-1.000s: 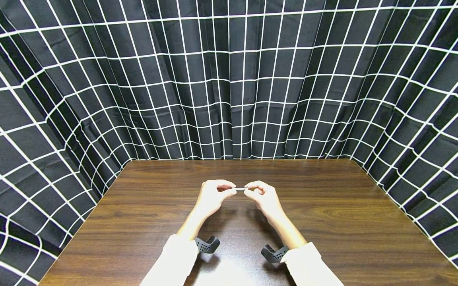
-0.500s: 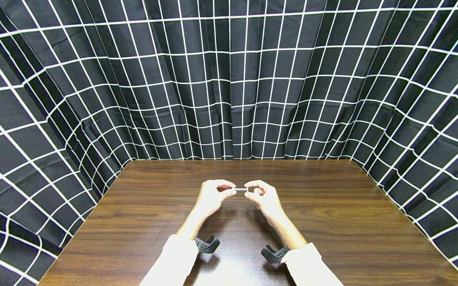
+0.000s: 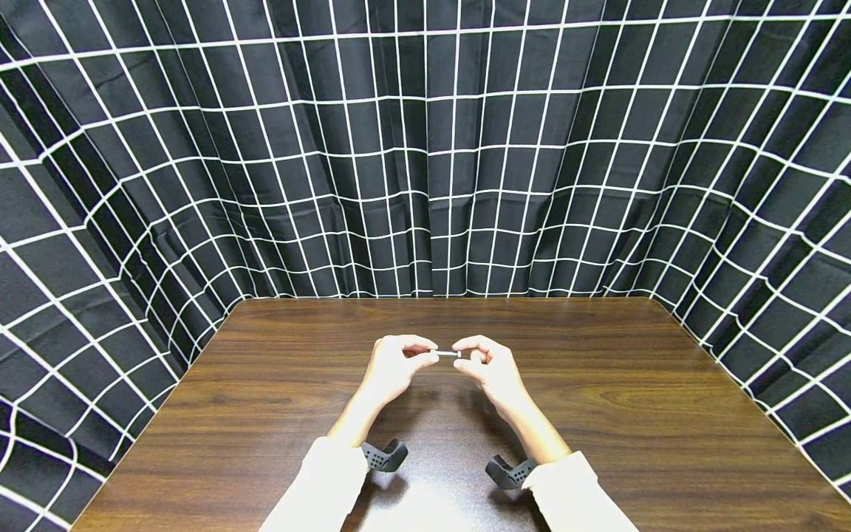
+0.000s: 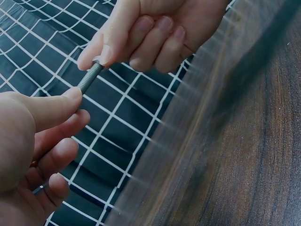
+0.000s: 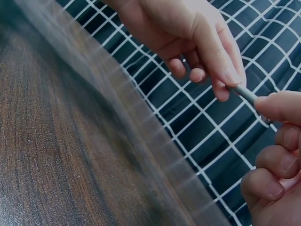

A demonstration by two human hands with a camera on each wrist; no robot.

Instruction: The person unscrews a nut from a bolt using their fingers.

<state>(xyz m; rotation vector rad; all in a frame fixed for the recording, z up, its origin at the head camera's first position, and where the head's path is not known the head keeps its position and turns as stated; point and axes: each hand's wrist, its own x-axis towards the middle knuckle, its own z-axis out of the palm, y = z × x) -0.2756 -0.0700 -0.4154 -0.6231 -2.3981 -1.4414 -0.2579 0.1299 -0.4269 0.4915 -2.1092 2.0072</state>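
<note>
A small grey metal bolt (image 3: 447, 353) with a threaded shank is held level above the table, in the middle of the head view. My left hand (image 3: 392, 366) pinches its left end between thumb and fingers, which cover that end. My right hand (image 3: 490, 363) is at the other end, thumb and index finger spread on either side of the bolt head, with small gaps showing in the head view. In the left wrist view the threads of the bolt (image 4: 90, 77) show between both hands. The right wrist view has the right thumb (image 5: 280, 106) overlapping the shank.
Both hands are over a brown wood-grain table (image 3: 299, 414). Black curtains (image 3: 372, 170) with a white grid surround its back and sides. A dark wrist device (image 3: 385, 454) is on the left wrist, another (image 3: 508, 471) on the right.
The right thumb and index finger have spread apart from a pinch, baring the bolt head between them. The left hand has kept its hold in the same place.
</note>
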